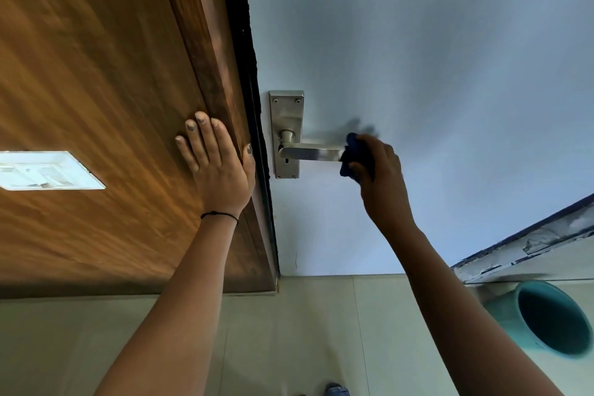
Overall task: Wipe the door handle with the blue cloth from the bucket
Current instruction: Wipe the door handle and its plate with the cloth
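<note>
Left hand (pixel 218 164) flat, fingers spread, holding nothing, pressed on brown wood-grain panel (pixel 96 74). Silver metal lever door handle (pixel 313 152) on pale blue door (pixel 418 58). Right hand (pixel 379 170) clenched around dark blue cloth (pixel 348 157), wrapping lever tip. Teal plastic bucket (pixel 546 318) on floor, far right. Risk: excess downward pressure depresses lever, door swings.

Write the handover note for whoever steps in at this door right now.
Left hand: flat and open on the wooden frame, holding nothing.
Right hand: closed on the blue cloth, which is pressed around the free end of the lever handle.
Bucket: on the floor at lower right, cloth already out.
Done: cloth fetched, wiping under way.
Left: lever toward the pivot, and the backplate if wanted.
</note>
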